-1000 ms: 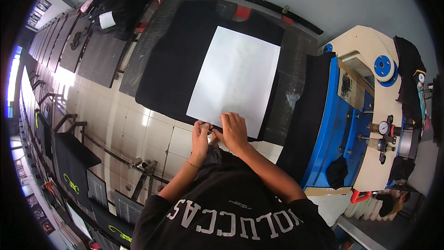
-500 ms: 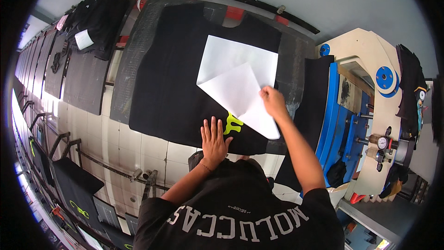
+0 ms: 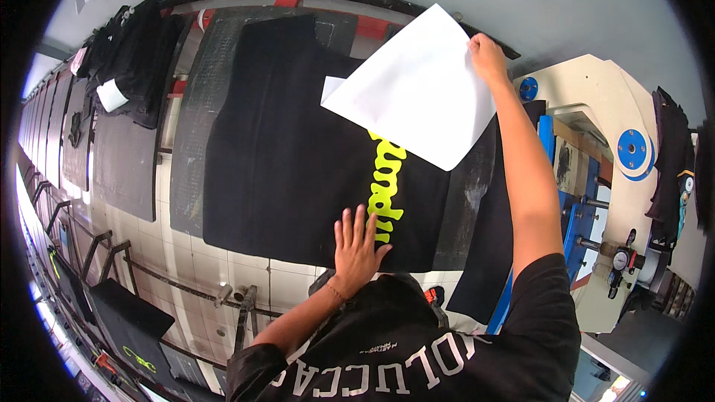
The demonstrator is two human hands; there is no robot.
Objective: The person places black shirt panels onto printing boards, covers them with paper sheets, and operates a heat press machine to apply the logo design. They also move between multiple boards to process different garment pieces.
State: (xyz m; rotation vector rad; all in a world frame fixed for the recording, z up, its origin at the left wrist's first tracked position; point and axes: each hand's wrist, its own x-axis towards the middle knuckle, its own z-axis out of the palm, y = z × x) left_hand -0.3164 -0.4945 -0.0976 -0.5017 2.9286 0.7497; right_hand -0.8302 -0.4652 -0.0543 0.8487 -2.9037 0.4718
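A black cut garment panel (image 3: 261, 141) lies flat on a dark grey board (image 3: 190, 126). My left hand (image 3: 356, 249) rests on it near its close edge, fingers extended, touching the end of bright yellow-green lettering (image 3: 386, 175). Beyond, my right hand (image 3: 488, 57) pinches the edge of a white backing sheet (image 3: 428, 82) and holds it raised. The sheet is bent over, its far left corner still low against the panel. Part of the lettering runs out of sight beneath the sheet.
To the right stands a cream and blue press machine (image 3: 596, 97) with a round gauge (image 3: 622, 259). Another black cloth (image 3: 477, 253) lies beside the board. At the far left, black garments (image 3: 130, 52) are piled beyond a row of grey boards (image 3: 126, 149). Metal rails run lower left.
My right hand has moved up and away, peeling the white sheet back and uncovering much more of the lettering. My left hand stays flat on the panel, slightly further right and nearer in the picture.
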